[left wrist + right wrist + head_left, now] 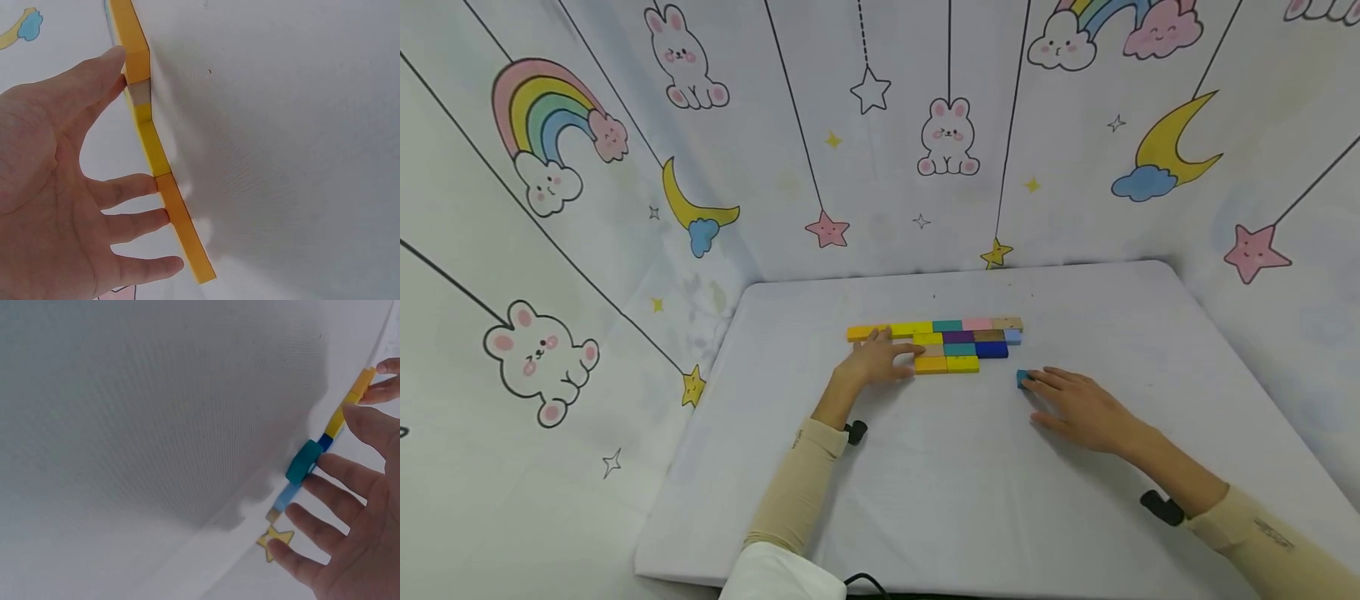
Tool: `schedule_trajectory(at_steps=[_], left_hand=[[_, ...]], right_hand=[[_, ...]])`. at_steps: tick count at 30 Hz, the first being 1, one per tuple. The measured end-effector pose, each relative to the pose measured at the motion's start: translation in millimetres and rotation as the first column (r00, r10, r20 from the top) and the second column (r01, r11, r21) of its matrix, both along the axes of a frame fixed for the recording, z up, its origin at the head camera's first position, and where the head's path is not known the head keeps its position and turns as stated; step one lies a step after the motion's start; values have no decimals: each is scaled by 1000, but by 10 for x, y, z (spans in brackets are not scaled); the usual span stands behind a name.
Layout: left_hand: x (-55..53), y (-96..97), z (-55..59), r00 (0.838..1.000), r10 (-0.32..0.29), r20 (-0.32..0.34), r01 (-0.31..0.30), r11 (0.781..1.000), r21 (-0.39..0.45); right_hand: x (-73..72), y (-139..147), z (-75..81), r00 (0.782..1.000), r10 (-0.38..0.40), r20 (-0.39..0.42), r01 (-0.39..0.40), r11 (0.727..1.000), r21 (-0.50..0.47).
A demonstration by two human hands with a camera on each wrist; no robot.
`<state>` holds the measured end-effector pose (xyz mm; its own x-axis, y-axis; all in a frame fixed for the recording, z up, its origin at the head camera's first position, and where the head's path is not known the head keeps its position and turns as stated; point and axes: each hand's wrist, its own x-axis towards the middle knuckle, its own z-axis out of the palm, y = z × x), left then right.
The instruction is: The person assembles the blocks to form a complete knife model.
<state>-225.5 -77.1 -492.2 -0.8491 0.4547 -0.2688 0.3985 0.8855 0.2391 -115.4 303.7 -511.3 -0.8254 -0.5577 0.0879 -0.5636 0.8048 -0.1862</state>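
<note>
Colored rectangular blocks lie flat in several stepped rows, the back one running from an orange block (865,333) to a tan block (1007,323). Dark blue (992,350) and yellow (962,364) blocks lie in the nearer rows. At their left end is my left hand (872,362), fingers spread, fingertips at the back row's blocks and thumb by the front orange block (931,365). My right hand (1078,408) has its fingers extended, index and middle fingertips touching a separate teal-blue block (304,461) to the right of the rows. Its thumb stands apart from that block.
A white-covered table (955,500) carries the blocks. Behind and beside it hangs a white backdrop (887,183) printed with rabbits, stars, moons and rainbows. A black cable (867,578) curves at the table's front edge.
</note>
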Motion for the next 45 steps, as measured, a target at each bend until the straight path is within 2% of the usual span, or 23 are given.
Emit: schedule_trajectory(at_steps=[7,14,24,32,45], left_hand=[[24,0,15,1000,-4,0,4,1000,0],[41,-11,35,1000,-2,5,2,1000,-1],[21,-19,15,1000,2,6,-2,1000,-12],[23,-19,21,1000,0,12,0,1000,-13],[22,-20,27,1000,2,17,-1,1000,-15]], right_hand=[[-44,-95,15,1000,24,-19,-24,999,-27],[-103,-171,31,999,20,28,-20,1000,-14],[-197,-301,23,999,49,5,-49,999,-11],[-267,-376,-9,999,11,51,-11,1000,0],[-318,-491,-10,999,39,4,-39,999,6]])
